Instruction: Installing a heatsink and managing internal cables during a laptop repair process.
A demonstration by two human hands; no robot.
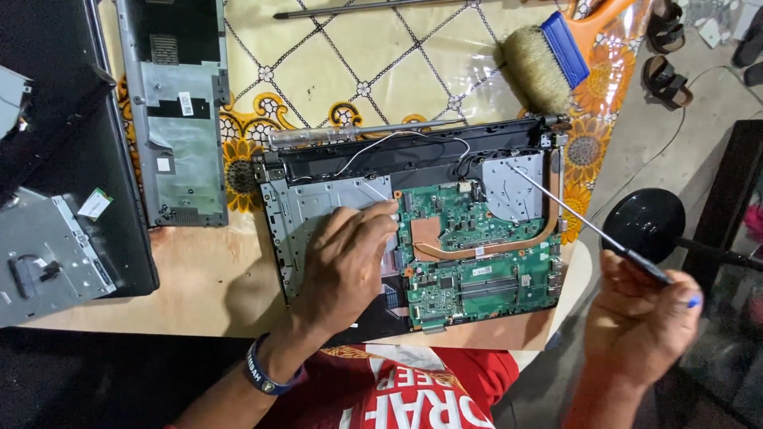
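Observation:
An opened laptop base [318,199] lies on the table with its green circuit board [477,262] and copper heat pipe [493,248] exposed. My left hand [346,266] rests palm down on the base's left half, fingertips touching the board's left edge. A dark wristband sits on that wrist. My right hand [640,322] is off the table's right side, gripping a long thin screwdriver [580,222]. Its shaft slants up and left, with the tip over the metal plate [513,187] at the board's upper right.
A removed grey laptop cover [179,111] lies at the upper left, a dark laptop part [63,183] at far left. A brush [548,59] with orange handle sits at top right beside a thin rod [358,9]. A round black stool [644,222] stands right of the table.

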